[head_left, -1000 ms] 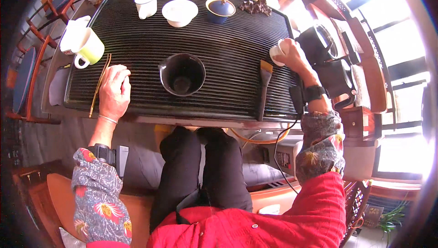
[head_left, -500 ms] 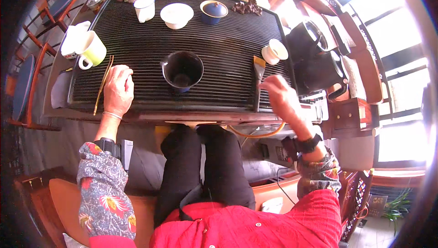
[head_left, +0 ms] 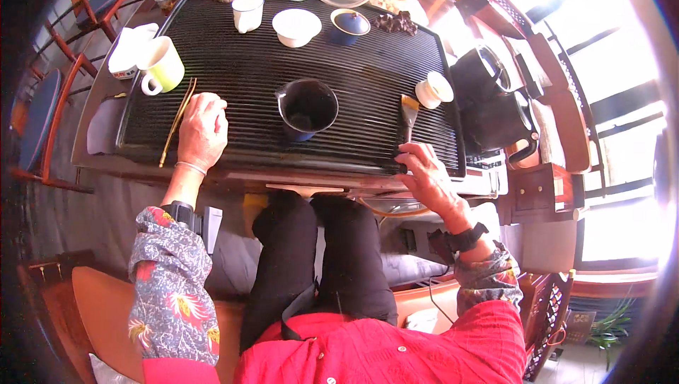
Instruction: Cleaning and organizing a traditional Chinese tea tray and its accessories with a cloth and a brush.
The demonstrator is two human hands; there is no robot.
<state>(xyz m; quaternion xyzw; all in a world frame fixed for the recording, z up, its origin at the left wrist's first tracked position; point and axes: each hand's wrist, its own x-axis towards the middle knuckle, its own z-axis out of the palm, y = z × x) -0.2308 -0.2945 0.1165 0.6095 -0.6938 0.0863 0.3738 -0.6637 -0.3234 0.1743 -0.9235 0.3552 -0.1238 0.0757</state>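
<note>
The brush [head_left: 407, 121] runs front-to-back, bristles [head_left: 409, 102] pointing away.

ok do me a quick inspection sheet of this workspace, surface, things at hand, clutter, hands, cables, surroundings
surface: black ribbed tray across the table
things at hand: brush by the right hand, bristles pointing away from the person; slim tongs beside the left hand; dark pitcher upright between the hands
clutter: yellow-green mug at left, white bowl and blue lidded pot toward the far side, white cup at right
left hand: on the tray near its front edge, fingers curled
right hand: fingers at the brush's handle, firmness of grip unclear
cables: thin dark cable below the right forearm
surroundings: chairs at left, bright windows at right
</note>
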